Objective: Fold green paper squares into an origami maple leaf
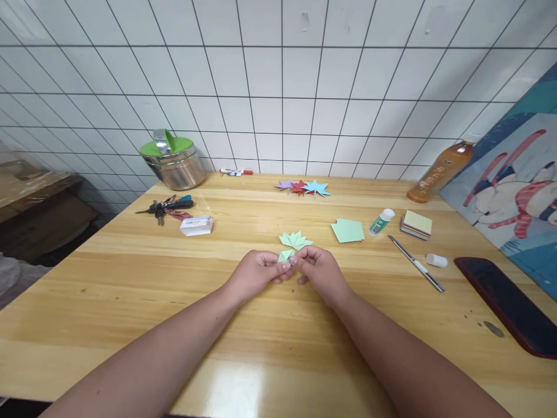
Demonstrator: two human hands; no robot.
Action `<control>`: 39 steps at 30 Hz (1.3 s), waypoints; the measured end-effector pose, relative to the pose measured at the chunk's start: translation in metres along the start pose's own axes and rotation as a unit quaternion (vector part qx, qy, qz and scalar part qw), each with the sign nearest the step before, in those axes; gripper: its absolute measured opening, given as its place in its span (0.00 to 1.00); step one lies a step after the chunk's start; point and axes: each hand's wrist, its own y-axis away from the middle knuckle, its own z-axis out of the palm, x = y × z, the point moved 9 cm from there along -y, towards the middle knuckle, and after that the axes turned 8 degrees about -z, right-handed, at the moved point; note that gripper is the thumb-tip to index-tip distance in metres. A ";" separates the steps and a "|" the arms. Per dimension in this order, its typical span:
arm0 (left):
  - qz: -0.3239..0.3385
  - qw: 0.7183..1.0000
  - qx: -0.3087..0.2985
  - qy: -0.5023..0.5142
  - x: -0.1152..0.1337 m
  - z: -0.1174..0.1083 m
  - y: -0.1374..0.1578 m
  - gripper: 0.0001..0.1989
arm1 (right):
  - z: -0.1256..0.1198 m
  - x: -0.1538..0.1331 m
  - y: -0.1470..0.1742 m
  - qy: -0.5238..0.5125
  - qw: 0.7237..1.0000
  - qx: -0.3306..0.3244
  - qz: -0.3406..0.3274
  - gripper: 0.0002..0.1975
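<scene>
Between my two hands is a small folded piece of light green paper (pixel 285 255), held up over the middle of the table. My left hand (pixel 262 270) pinches its lower left side between thumb and fingers. On the right side of the paper, my right hand (pixel 316 268) has its thumb and index finger closed together; its fingertips cover that edge. Just behind the hands lies a pointed, fan-like light green paper piece (pixel 296 240). To the right of it rest flat light green sheets (pixel 348 230) beside an uncapped glue stick (pixel 382 222).
Purple, red and blue folded paper leaves (pixel 317 188) lie near the tiled wall. On the right are a sticky-note stack (pixel 416 224), a utility knife (pixel 416 263), a white cap (pixel 436 260), a phone (pixel 511 305) and a bottle (pixel 441 172). Keys (pixel 165 206), a small box (pixel 196 226), a marker (pixel 235 172) and a steel pot (pixel 174 162) stand left.
</scene>
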 end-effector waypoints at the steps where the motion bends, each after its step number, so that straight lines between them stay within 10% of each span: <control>1: -0.010 1.000 -0.004 0.014 -0.003 0.001 -0.001 0.16 | -0.001 0.001 -0.001 -0.009 1.000 0.007 0.001 0.16; 39: -0.015 0.998 0.021 0.054 -0.006 -0.011 -0.005 0.19 | -0.019 -0.009 -0.007 0.214 0.969 0.023 -0.119 0.13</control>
